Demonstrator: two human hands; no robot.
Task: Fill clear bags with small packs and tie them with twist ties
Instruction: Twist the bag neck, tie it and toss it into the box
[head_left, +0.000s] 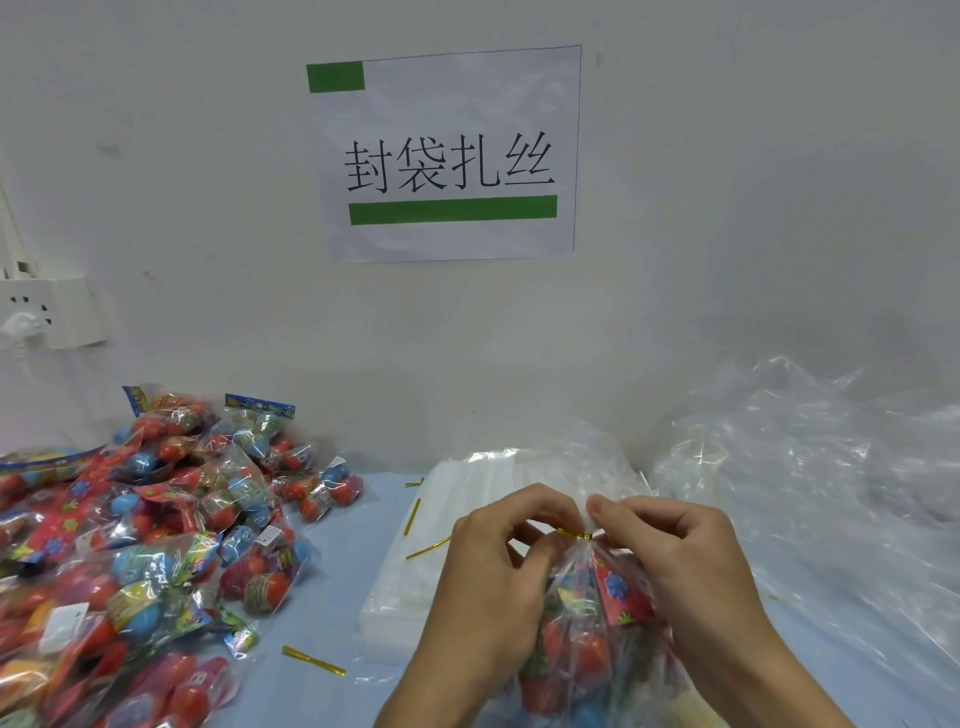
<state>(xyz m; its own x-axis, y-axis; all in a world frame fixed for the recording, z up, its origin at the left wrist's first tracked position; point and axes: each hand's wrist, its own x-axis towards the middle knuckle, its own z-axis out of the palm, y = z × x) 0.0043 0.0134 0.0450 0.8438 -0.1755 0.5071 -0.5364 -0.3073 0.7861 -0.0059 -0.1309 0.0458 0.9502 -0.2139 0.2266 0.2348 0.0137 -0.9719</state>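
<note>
The filled clear bag (587, 639) sits nearest the camera, low and right of centre, packed with red, blue and patterned small packs; its lower part runs out of view. Its neck is gathered just above the contents and wrapped by a gold twist tie (575, 534). The left hand (498, 566) has its fingers curled in, pinching the tie's left end at the neck. The right hand (675, 561) pinches the bag's neck and the tie's right end between thumb and forefinger. Both hands are close together, meeting at the tie.

A large pile of loose small packs (140, 545) covers the left part of the light blue surface (322, 691). A heap of crumpled clear plastic (810, 467) fills the right side against the wall. A flat stack of empty clear bags (415, 582) lies behind the hands, partly hidden by them.

A paper sign (449, 153) with green bars and printed characters is fixed to the wall above. A white wall socket (47, 312) shows at the left edge.

Loose gold twist ties (313, 660) lie on the surface and on the stack of empty bags.
</note>
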